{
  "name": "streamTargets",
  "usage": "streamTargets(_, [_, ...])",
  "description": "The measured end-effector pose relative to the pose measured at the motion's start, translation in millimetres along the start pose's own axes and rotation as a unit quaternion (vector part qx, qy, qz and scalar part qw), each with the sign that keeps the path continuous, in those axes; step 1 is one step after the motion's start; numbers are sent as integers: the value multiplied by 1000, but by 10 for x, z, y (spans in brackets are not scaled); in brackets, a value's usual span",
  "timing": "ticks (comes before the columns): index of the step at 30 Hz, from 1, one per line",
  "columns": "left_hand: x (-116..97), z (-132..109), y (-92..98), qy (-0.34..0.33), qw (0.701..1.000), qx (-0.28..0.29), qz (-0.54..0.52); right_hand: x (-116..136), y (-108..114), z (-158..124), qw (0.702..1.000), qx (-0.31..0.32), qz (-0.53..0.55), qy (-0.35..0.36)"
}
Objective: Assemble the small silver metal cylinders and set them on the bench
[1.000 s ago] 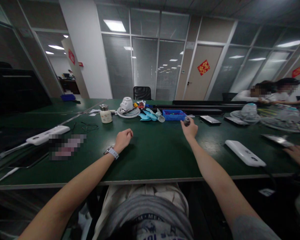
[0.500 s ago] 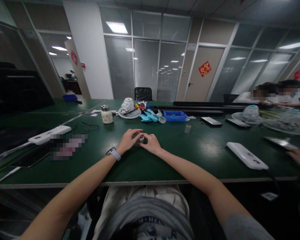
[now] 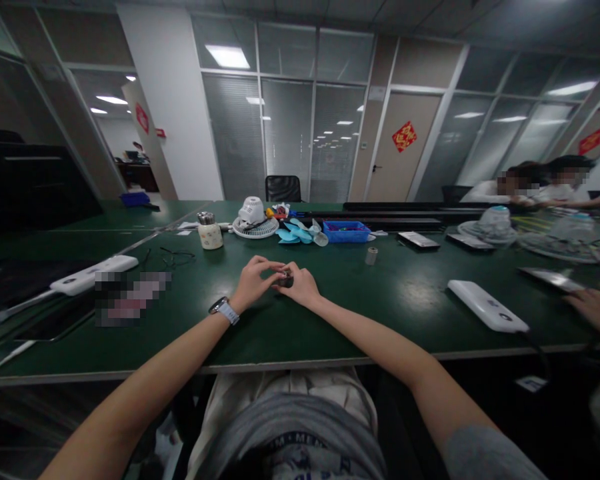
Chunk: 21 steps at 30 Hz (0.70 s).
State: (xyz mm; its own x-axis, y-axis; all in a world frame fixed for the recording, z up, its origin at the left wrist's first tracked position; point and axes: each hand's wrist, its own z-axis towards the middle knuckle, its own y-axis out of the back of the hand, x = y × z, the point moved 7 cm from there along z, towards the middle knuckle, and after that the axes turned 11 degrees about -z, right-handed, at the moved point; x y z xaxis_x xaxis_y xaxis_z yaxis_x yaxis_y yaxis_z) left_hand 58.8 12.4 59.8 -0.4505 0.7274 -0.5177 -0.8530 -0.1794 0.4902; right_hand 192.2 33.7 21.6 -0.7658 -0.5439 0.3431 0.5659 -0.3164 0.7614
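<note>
My left hand [image 3: 255, 283] and my right hand [image 3: 301, 286] meet above the green table in front of me. A small dark metal cylinder [image 3: 286, 280], possibly a small motor, is between them, its far side hidden by fingers. The fingers and thumb of my right hand curl around it. My left thumb and fingertips pinch at its top left edge. To the right, apart from both hands, a similar small silvery cylinder [image 3: 371, 255] stands upright on the table.
Beyond my hands are a cream flask [image 3: 211, 235], a white fan part [image 3: 254, 225], light-blue fan blades [image 3: 296, 233] and a blue basket [image 3: 347, 232]. White power banks or strips [image 3: 485, 307] lie on either side. At far right, another person's hand [image 3: 593, 307] rests by a flat device.
The small cylinder has tilted or turned between my fingers, and its light top shows less. My left fingers have shifted slightly over it. The whole view has moved a little.
</note>
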Motion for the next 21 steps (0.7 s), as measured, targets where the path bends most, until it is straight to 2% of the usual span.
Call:
streamTargets(4, [-47,-1,-9,15,1000,4,-6,10,11,1,1000,-1,-13,13])
streamTargets(8, [-91,-1,-35,-13,1000,1,-8,19,18,2,999,-2,-33,16])
streamTargets(21, [11,-32,-28,17,998,-49,-43,45,51,-21,1000,13,-15,6])
